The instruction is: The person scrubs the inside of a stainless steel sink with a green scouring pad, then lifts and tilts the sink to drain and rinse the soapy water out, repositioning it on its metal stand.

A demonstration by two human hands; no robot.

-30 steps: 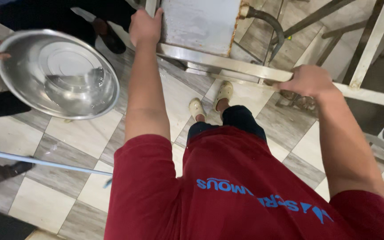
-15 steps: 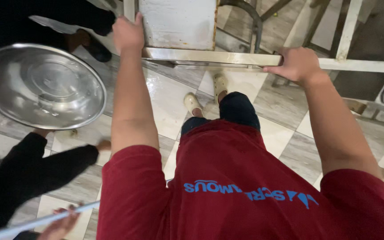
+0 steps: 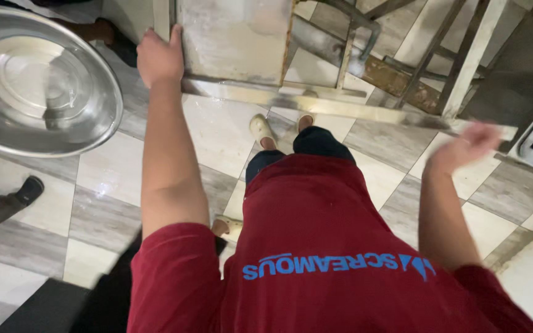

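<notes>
Evidently the left hand (image 3: 158,57) clamps the metal table (image 3: 242,43) edge at upper centre to steady it, while the right hand (image 3: 467,145), blurred, hovers loose and open beside its rail (image 3: 340,106).

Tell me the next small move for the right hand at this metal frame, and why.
Probably bring the right hand back onto the metal rail. It hangs blurred and apart from the rail, fingers loose, while the left hand alone grips the frame's corner beside the steel panel. Two holds would likely steady the frame.
</notes>
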